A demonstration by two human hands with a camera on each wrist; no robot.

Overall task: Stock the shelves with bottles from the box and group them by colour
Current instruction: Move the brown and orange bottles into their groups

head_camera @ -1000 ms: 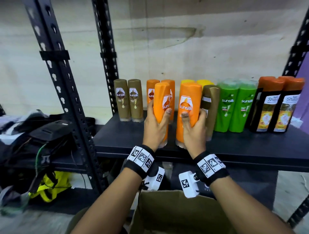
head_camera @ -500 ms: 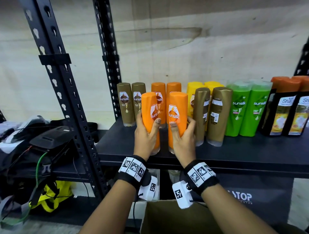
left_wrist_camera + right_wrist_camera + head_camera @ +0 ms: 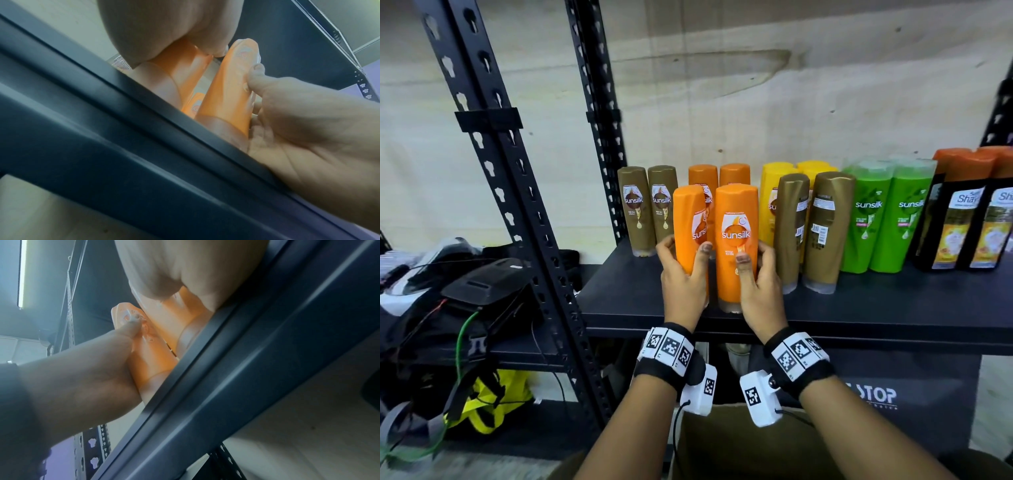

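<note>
We hold two orange bottles upright on the black shelf (image 3: 876,305), side by side near its front edge. Our left hand (image 3: 683,284) grips the left orange bottle (image 3: 690,226), fingers curled round its far side and the thumb laid across its front. Our right hand (image 3: 760,287) grips the right orange bottle (image 3: 736,236) the same way, thumb pressed on the label. The two bottles almost touch. From the left wrist view, the left hand (image 3: 304,129) wraps its bottle just above the shelf lip; the right wrist view shows the right hand (image 3: 82,369) doing likewise.

Right behind them stand two more orange bottles (image 3: 719,178) at the back of the shelf. To their left are two brown bottles (image 3: 647,209). To the right come yellow bottles (image 3: 772,192) with two more brown ones (image 3: 808,233) in front, labels turned away, then two green bottles (image 3: 887,219), then dark bottles with orange caps (image 3: 962,212). The cardboard box (image 3: 739,445) sits below our wrists, under the shelf's front edge. Bags (image 3: 465,308) lie on a lower shelf at the left.
</note>
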